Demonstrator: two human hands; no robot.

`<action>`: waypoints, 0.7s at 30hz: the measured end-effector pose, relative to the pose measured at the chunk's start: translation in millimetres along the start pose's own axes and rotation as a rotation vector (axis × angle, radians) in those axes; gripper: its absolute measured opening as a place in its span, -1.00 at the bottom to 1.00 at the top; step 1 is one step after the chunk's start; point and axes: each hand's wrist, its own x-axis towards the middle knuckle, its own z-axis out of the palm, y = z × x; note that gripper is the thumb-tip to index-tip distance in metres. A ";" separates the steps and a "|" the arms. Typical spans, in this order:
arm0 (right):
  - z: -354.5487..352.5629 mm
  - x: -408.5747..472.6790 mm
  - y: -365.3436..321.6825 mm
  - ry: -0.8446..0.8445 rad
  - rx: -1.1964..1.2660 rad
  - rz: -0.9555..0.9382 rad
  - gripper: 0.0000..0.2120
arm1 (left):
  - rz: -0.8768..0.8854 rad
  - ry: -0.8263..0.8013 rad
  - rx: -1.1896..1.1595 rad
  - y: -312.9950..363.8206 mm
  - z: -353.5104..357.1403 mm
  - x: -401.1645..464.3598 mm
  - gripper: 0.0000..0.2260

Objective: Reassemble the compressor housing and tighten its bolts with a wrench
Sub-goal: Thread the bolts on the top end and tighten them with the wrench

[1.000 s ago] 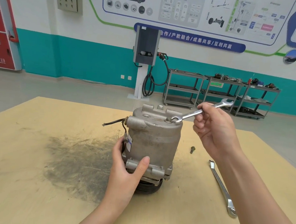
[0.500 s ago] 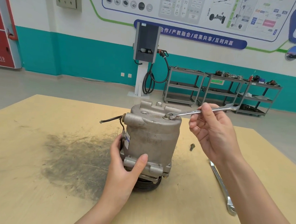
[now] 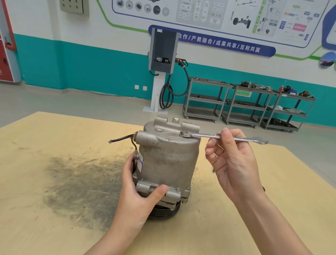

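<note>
1. The compressor [image 3: 167, 163] is standing upright on its pulley end near the middle of the counter [image 3: 38, 208], putting the top bolts within easy reach.
2. The left hand [image 3: 138, 193] is wrapping its grip round the lower housing, thumb pressing a front lug, apparently bracing it against twisting.
3. The right hand [image 3: 234, 162] is pinching the wrench [image 3: 222, 137] mid-shaft between thumb and fingers, a light grip.
4. The wrench's ring end is sitting over a top bolt, handle lying level and pointing right, ready for a turn.
</note>
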 end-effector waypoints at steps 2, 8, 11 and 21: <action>2.0 -3.2 1.0 0.020 -0.049 -0.049 -0.85 | -0.004 -0.005 0.001 -0.9 -0.2 0.1 -0.16; 10.4 -8.1 6.7 0.135 -0.155 -0.171 -0.84 | -0.021 0.006 -0.003 0.0 -0.8 0.1 -0.05; 15.0 -8.9 7.5 0.144 -0.136 -0.189 -0.85 | -0.012 0.018 -0.013 0.5 -0.1 -1.3 -0.04; 17.3 2.3 -23.4 0.051 -0.151 -0.159 -0.86 | -0.001 0.010 -0.011 -1.5 0.1 -0.5 -0.06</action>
